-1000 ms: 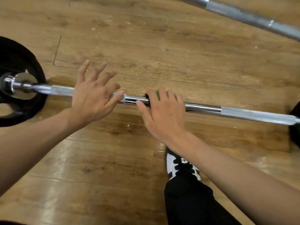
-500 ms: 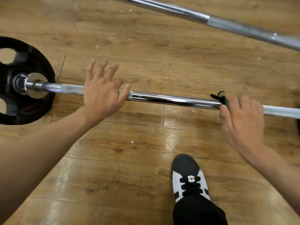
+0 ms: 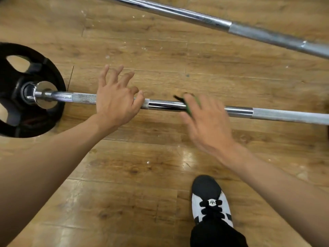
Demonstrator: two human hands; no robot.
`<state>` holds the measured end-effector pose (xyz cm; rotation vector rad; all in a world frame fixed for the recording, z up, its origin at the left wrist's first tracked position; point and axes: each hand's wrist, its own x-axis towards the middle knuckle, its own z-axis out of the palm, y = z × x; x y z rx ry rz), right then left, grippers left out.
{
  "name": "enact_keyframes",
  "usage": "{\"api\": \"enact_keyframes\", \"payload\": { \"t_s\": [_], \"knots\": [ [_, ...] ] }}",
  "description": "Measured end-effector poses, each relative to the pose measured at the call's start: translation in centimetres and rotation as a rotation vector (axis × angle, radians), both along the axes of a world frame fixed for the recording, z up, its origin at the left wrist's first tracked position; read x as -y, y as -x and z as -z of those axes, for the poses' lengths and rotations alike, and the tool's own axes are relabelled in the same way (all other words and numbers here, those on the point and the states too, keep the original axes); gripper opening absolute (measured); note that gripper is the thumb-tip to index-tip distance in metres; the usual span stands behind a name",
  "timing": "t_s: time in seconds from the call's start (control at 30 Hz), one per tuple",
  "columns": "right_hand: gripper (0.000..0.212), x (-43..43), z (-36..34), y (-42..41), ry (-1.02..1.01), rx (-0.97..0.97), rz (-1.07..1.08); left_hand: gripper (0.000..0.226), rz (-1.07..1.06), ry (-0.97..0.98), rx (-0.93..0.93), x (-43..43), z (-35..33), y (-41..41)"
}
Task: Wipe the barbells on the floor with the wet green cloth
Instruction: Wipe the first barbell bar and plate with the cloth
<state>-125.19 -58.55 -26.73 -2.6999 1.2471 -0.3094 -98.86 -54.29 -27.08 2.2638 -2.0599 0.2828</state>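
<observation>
- Near barbell (image 3: 167, 104) lies on the wooden floor (image 3: 142, 166), running left to right across the view; its shaft is chrome in the middle with knurled grey stretches to either side.
- A black weight plate (image 3: 53, 77) sits on the bar's left end, standing on edge on the floor.
- Left hand (image 3: 115, 102) rests palm-down on the left knurled stretch, near the plate. Its fingers are spread and lifted off the bar and the thumb lies along the shaft; it holds nothing.
- Right hand (image 3: 204, 122) is on the chrome middle section, just right of the left hand and apart from it. It is motion-blurred.
- Green cloth (image 3: 193, 102) is wrapped against the bar under the right hand's fingers, which curl over it. Only a green edge and a dark corner show at the fingertips.
- Far barbell (image 3: 249, 31) lies on the floor beyond, slanting from top centre down to the right edge, well apart from both hands.
- A black-and-white laced shoe (image 3: 211, 202) stands on the floor below the right forearm, with a black trouser leg (image 3: 215, 234) above it.
</observation>
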Motion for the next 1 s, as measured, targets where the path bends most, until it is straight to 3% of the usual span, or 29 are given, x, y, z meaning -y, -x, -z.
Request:
{"api": "enact_keyframes", "payload": {
  "t_s": [0.17, 0.37, 0.7, 0.83, 1.0],
  "knots": [
    [0.058, 2.2, -0.2, 12.3, 0.058, -0.065, 0.243, 0.059, 0.017, 0.062, 0.019, -0.5, 0.2, 0.0],
    [0.06, 0.1, 0.8, 8.0, 0.089, 0.002, 0.53, 0.053, 0.041, 0.094, 0.023, -1.9, 0.7, 0.0],
    [0.067, -7.1, -0.4, -5.8, -0.035, 0.0, 0.068, 0.055, 0.072, 0.108, 0.037, -5.7, 0.9, 0.8],
    [0.064, -7.3, -0.4, -1.2, -0.081, -0.029, -0.047, 0.052, 0.081, 0.113, 0.016, -7.4, 0.9, 1.5],
    [0.057, -7.0, -0.6, 11.2, -0.056, -0.095, 0.235, 0.055, 0.101, 0.106, -0.002, -10.1, 0.9, 2.2]
  ]
}}
